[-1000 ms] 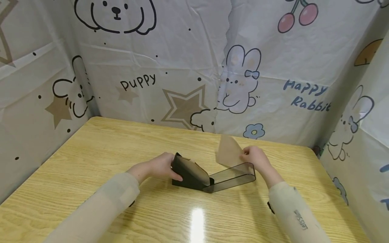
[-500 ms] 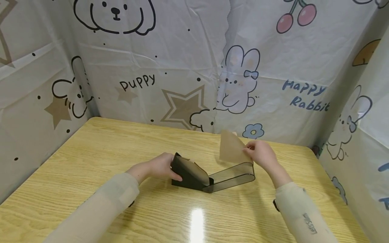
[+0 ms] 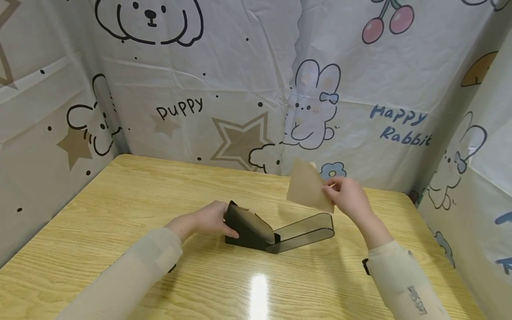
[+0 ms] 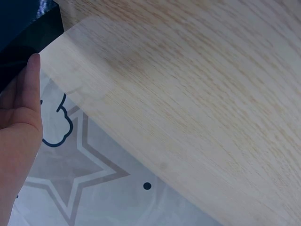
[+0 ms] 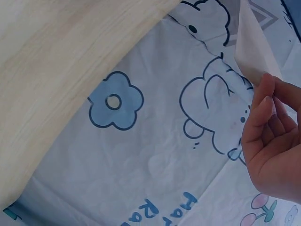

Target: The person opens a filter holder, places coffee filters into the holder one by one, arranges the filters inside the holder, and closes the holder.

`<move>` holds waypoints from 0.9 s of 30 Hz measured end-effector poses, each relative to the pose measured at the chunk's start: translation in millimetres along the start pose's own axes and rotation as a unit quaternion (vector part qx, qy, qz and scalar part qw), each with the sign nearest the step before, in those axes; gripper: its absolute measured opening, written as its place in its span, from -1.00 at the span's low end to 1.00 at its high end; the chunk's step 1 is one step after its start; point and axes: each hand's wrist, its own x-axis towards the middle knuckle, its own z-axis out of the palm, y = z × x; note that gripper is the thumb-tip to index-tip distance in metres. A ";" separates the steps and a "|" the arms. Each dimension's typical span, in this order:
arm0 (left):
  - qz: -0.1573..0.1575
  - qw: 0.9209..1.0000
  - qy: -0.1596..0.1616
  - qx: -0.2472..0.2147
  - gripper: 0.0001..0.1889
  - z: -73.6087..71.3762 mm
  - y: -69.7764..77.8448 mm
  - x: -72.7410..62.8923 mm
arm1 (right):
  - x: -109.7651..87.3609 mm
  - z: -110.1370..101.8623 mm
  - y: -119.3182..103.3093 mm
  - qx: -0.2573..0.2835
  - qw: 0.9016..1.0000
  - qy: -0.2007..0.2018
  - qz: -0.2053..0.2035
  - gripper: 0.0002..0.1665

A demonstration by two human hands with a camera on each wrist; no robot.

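Observation:
A black filter holder [image 3: 246, 233] sits on the table, its smoky see-through lid [image 3: 306, 233] swung out to the right. Brown paper filters [image 3: 256, 222] show in its sloping opening. My left hand [image 3: 210, 220] grips the holder's left end, thumb on the near side; in the left wrist view the fingers lie along the dark case [image 4: 33, 35]. Above the lid, my right hand [image 3: 350, 198] pinches one brown coffee filter [image 3: 308, 186] by its right edge between thumb and fingertips. The right wrist view shows this filter [image 5: 256, 47] seen nearly edge-on.
The wood-grain table [image 3: 140, 191] ends at a printed cloth [image 3: 240, 58] hanging along the back, with more cloth at both sides. A bright light reflection [image 3: 259, 298] lies on the tabletop near the front.
My right hand has risen and moved slightly right, lifting the filter from behind the lid to above it. My left hand and the holder have stayed in place.

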 end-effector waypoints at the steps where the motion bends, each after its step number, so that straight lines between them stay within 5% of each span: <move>1: 0.001 1.000 0.000 0.001 -0.74 -0.1 0.1 0.0 | -0.9 -1.4 -1.4 0.003 1.000 0.002 0.001 -0.70; 27: -0.007 1.000 0.000 -0.004 -0.75 1.2 0.7 -0.8 | -18.8 -18.2 -31.0 0.061 0.994 0.073 -0.054 -0.83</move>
